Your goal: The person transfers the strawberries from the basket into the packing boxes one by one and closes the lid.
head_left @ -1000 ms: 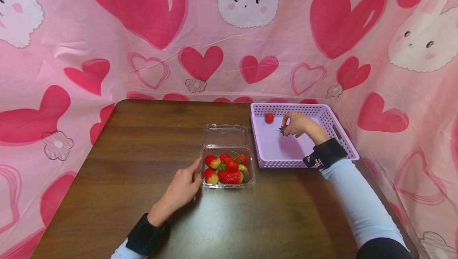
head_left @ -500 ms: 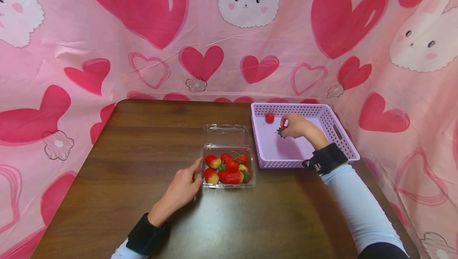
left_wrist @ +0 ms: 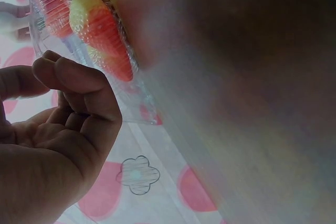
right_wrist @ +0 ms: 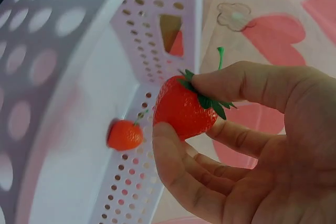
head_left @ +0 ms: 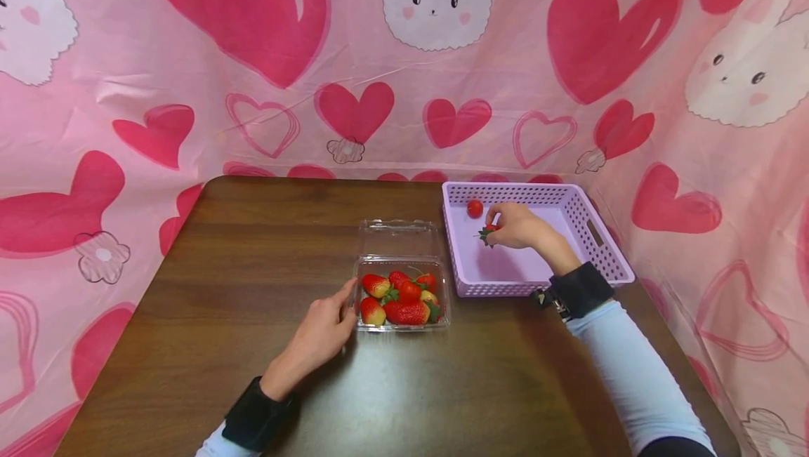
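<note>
My right hand pinches a red strawberry with green leaves and a stem, between thumb and fingertips. It hangs above the floor of a lilac basket, apart from the small round red strawberry in its far left corner. At the left rim of a clear plastic box, my left hand holds on with bent fingers. The left wrist view shows the hand curled beside the box wall; the exact contact is unclear. Several red and yellowish strawberries lie in the box.
The box's hinged lid lies folded back, away from me. Brown wooden table extends left and in front of the box. A pink curtain with hearts and rabbits hangs behind and around. The perforated basket wall stands beside my right hand.
My right hand has shifted left and slightly nearer inside the basket, carrying the pinched strawberry toward the box side. My left hand and the box have stayed in place.
</note>
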Motion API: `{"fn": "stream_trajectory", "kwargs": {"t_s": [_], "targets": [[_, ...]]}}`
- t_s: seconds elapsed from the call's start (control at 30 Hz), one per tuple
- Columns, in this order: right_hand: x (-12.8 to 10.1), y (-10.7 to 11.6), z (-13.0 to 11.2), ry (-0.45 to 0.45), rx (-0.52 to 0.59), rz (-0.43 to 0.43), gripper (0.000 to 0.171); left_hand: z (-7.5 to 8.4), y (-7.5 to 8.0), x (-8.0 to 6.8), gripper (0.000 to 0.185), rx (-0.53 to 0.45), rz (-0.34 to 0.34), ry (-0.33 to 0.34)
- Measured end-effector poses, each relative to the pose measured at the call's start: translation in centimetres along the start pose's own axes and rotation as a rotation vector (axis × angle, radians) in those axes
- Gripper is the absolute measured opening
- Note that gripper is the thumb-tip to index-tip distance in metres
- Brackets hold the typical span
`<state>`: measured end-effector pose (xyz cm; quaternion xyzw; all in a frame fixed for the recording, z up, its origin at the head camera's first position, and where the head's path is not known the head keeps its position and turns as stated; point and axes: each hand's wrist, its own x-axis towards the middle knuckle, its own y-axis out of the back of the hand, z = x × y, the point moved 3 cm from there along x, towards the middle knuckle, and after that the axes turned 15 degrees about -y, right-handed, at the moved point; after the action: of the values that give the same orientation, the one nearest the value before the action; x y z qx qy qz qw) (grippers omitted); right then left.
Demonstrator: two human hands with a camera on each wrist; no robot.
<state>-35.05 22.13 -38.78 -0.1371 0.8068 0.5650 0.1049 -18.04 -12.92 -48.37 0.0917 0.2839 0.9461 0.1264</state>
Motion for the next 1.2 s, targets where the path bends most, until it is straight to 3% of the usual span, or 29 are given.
{"fn": "stream_trajectory", "kwargs": {"t_s": [0.77,1.2], "targets": [[-2.0,-1.3,-3.1,0.073,0.066,0.022,0.026,0.0,0.0,0.0,0.064,-0.005,-0.004,-0.003],[-3.5,-2.9,-6.0,0.185,0.060,0.037,0.023,0.1,0.0,0.0,0.064,-0.006,-0.009,-0.001]]}}
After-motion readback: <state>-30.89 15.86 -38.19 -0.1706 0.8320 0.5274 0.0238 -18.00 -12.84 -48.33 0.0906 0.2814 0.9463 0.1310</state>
